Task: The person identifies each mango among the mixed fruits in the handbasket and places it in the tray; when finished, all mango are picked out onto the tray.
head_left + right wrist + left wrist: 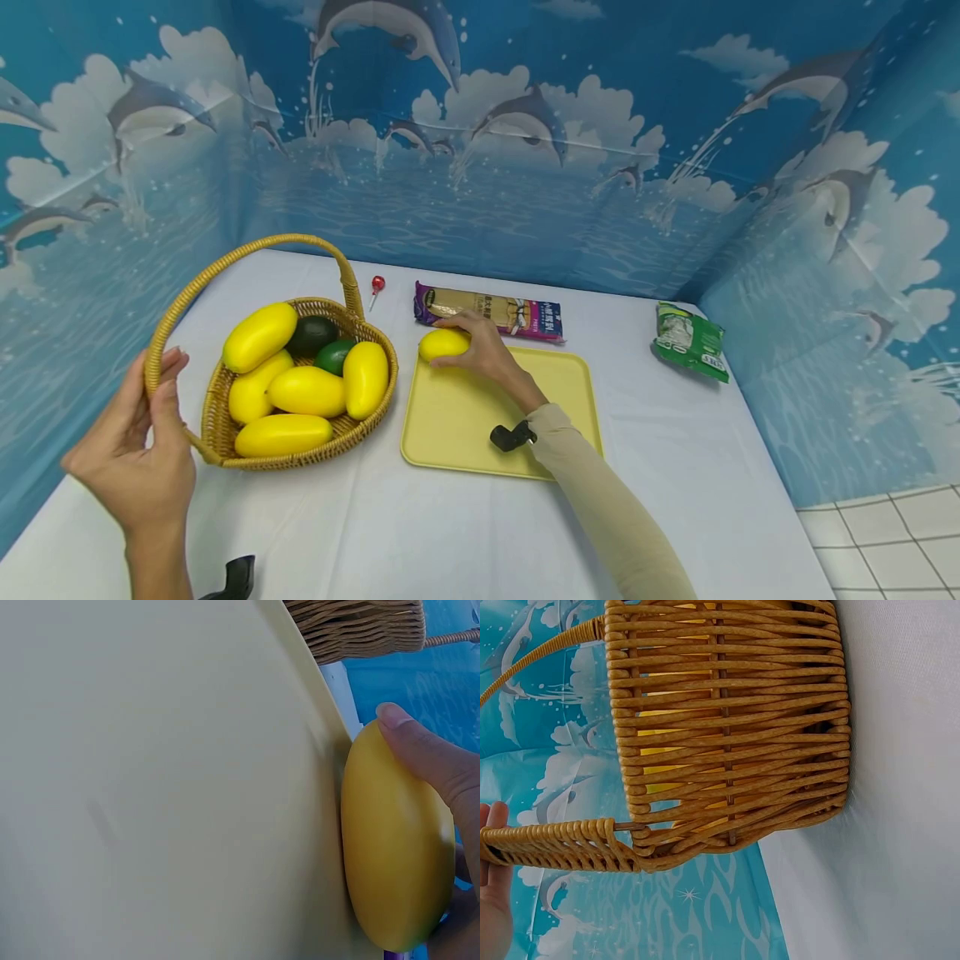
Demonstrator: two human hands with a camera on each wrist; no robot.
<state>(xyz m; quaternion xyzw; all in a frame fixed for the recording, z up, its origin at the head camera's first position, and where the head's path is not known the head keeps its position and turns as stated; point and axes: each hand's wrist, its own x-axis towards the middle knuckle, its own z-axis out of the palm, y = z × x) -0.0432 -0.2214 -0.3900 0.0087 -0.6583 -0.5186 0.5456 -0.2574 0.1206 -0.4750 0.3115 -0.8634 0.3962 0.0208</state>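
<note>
My left hand (pixel 146 450) grips the arched handle (pixel 167 333) of a wicker basket (pixel 300 461) on the left side of the table. Inside the basket lie several yellow mangoes (pixel 306 392) and two dark green fruits (pixel 312 335). With thumb and fingers, my right hand (pixel 483 350) holds another yellow mango (pixel 397 840) at the far left corner of a yellow tray (pixel 465 425). In the right wrist view the mango lies along the tray's edge, thumb on one end and the other fingers mostly hidden behind it.
Just behind the tray lies a pasta packet (pixel 487 310). A red lollipop (pixel 378 284) sits between basket and packet. At the far right is a green snack bag (pixel 690 342). A dolphin-print curtain (pixel 480 192) encloses the back and sides of the white-covered table (pixel 675 483).
</note>
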